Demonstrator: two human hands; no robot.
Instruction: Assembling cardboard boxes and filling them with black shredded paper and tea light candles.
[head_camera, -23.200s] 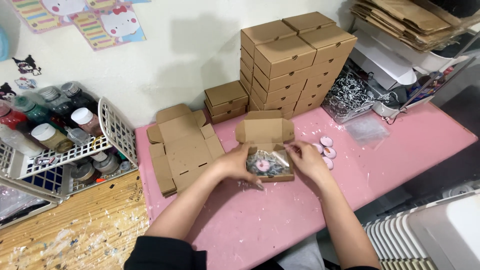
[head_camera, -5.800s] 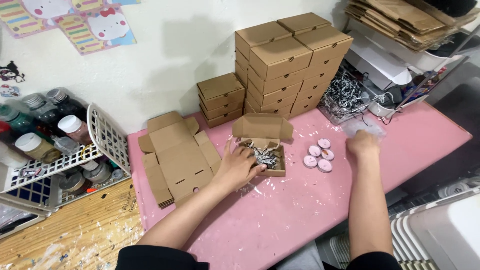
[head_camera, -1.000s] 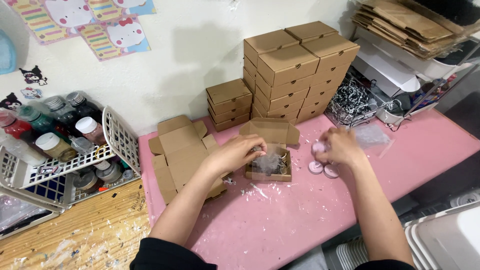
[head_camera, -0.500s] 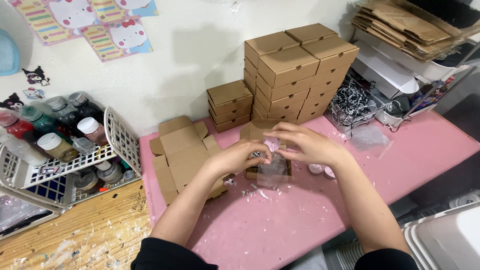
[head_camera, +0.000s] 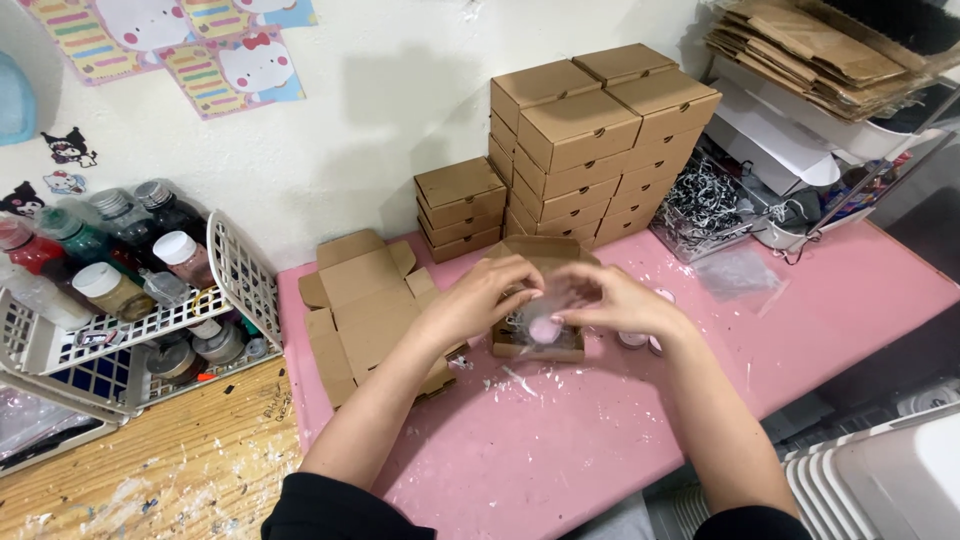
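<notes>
**Two hands at a small open box on a pink desk**

Nearest, dark sleeves and bare forearms reaching forward over the pink desk (head_camera: 560, 450). Meeting above a small open cardboard box (head_camera: 537, 340): left hand (head_camera: 480, 300) curled at the box's left edge, right hand (head_camera: 610, 300) from the right, fingertips pinching a small round pink item (head_camera: 545, 328) just over the box's inside. Blurred there, so exact grip of the left hand hard to tell; seems to be steadying the box. Just right of the box, partly hidden by the right hand, more round pink items (head_camera: 640, 340) lying on the desk.

Left of the box, a pile of flat unfolded cardboard blanks (head_camera: 360, 300). Further left, a white wire basket (head_camera: 120, 320) full of paint bottles.

Beyond, against the white wall, stacks of closed cardboard boxes (head_camera: 590, 130), a short stack beside a tall one. To their right, a clear plastic bag (head_camera: 735, 272) and a container of shredded paper (head_camera: 700, 200).
</notes>
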